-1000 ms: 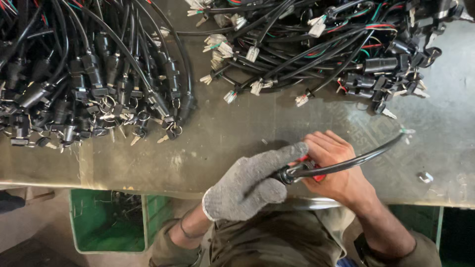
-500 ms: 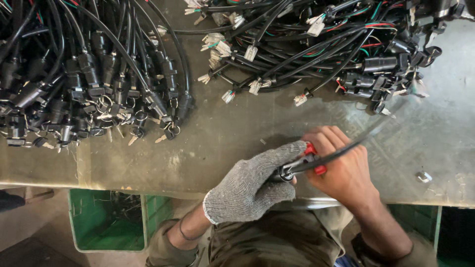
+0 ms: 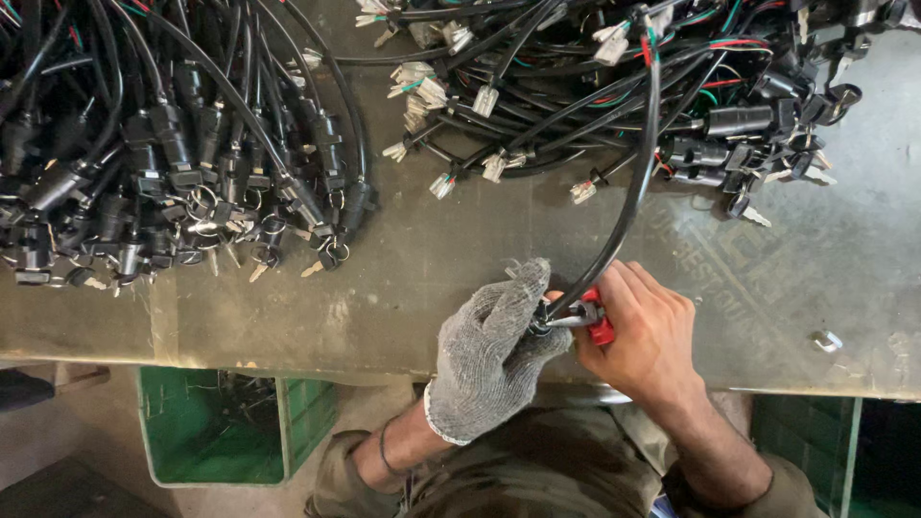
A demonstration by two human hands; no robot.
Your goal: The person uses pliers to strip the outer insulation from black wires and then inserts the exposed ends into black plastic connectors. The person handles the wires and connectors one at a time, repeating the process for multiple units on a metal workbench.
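My left hand (image 3: 491,347), in a grey knitted glove, grips the lower end of a black cable (image 3: 628,192) near the front edge of the metal table (image 3: 460,259). My bare right hand (image 3: 645,334) holds a red-handled tool (image 3: 593,318) whose metal jaws meet the cable end between the two hands. The cable curves up and away from my hands to the pile of harnesses at the back right, where coloured wires show at its far end.
A heap of black switch cables with keys (image 3: 182,173) lies at the back left. A second tangle with white connectors (image 3: 614,86) fills the back right. A small nut (image 3: 826,340) lies at the right. A green crate (image 3: 230,422) stands below the table.
The free length of the cable has swung from lying low to the right up to standing toward the back pile. Both hands stay together at the table's front edge.
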